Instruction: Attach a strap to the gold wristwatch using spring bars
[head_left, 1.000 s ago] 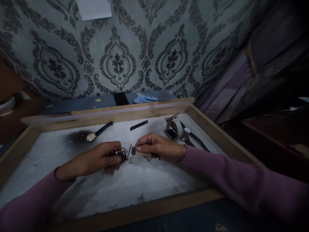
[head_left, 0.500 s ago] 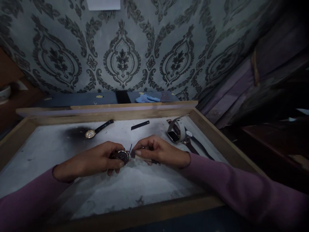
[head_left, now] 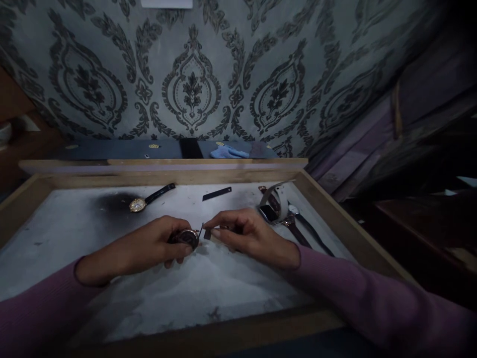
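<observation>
My left hand (head_left: 164, 242) is closed around a dark round watch (head_left: 188, 239), its face turned up. Just right of the watch, my right hand (head_left: 242, 232) is closed on a small flat piece with a dark end (head_left: 207, 233), partly hidden by the fingers. A thin dark pin-like piece (head_left: 201, 230) stands between the two hands, close to my right index fingertip; what holds it is unclear. Beyond the hands, a dark flat strip (head_left: 216, 194) lies on the white surface.
A wooden-edged tray (head_left: 261, 176) surrounds the white surface. A gold watch (head_left: 137, 204) with a black strap lies at the back left. Several watches, one with a pale band (head_left: 283, 201), lie at the right. A blue cloth (head_left: 229, 151) rests behind the rim.
My right index finger has stretched toward the thin piece beside the watch, and the right hand has turned slightly. My left hand keeps its hold on the watch. The view has shifted a little.
</observation>
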Motion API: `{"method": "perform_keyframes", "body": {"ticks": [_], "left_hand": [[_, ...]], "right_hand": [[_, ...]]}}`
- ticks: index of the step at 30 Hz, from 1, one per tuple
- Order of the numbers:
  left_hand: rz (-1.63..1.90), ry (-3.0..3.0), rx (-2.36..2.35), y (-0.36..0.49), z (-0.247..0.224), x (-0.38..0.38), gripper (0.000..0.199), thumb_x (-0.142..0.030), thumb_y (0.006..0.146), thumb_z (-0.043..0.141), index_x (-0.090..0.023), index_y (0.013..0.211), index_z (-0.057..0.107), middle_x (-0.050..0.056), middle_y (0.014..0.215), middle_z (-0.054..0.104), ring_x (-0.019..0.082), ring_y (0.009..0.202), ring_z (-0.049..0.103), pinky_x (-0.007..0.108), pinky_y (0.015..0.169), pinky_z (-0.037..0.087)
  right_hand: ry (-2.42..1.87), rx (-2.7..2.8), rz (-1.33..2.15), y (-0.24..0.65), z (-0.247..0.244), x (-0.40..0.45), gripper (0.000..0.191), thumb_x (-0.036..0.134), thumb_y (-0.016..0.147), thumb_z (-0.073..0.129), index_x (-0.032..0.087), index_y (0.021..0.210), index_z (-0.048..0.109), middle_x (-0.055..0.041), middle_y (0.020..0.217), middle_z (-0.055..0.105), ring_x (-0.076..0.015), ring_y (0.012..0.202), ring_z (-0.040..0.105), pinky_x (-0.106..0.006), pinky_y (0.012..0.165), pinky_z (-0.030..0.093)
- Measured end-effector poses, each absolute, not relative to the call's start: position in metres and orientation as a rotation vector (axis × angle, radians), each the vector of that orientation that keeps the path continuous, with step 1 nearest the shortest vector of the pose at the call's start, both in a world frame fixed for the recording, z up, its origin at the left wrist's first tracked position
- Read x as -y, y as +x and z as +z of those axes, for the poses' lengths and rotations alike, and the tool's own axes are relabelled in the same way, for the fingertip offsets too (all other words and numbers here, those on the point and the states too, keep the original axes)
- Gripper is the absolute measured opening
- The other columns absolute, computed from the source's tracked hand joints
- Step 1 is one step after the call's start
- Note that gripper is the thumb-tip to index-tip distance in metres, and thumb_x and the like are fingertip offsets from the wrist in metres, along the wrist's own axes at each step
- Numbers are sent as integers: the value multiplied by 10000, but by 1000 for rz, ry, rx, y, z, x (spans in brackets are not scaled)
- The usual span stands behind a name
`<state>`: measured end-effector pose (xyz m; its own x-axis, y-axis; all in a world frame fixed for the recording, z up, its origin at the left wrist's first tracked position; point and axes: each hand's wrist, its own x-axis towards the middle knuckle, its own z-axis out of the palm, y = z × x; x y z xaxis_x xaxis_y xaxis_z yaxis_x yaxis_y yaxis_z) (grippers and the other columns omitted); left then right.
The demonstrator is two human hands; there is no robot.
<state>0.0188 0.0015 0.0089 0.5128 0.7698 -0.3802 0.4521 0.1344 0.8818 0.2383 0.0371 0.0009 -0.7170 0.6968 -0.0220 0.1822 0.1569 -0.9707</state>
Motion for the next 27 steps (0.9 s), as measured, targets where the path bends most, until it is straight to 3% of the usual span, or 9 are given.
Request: {"method": "perform_keyframes", "body": {"ticks": [10, 17, 27], "left_hand": [[351, 1720, -1258, 25, 10, 1, 225, -329, 790, 499, -185, 623, 452, -50, 595, 336, 107, 555, 320, 229, 502, 248], [371, 1836, -1300, 28, 10, 4, 194, -286, 804, 476, -176, 652, 527, -33, 610, 432, 122, 594, 393, 234, 541, 280], [359, 1839, -1302, 28, 9, 3, 196, -288, 804, 468, -166, 673, 547, -40, 608, 414, 117, 596, 383, 233, 542, 273]], "right_hand": [[-783, 2105, 1402, 239, -2, -37, 312, 339, 863, 542, 84, 958, 693, 51, 532, 421, -60, 463, 326, -210, 439, 272], [-769, 2092, 1404, 239, -4, -38, 276, 301, 864, 533, 94, 959, 688, 51, 542, 422, -56, 459, 325, -210, 431, 263], [-775, 2097, 1397, 238, -3, -38, 296, 309, 862, 540, 72, 965, 686, 43, 541, 427, -59, 469, 337, -190, 424, 258]]}}
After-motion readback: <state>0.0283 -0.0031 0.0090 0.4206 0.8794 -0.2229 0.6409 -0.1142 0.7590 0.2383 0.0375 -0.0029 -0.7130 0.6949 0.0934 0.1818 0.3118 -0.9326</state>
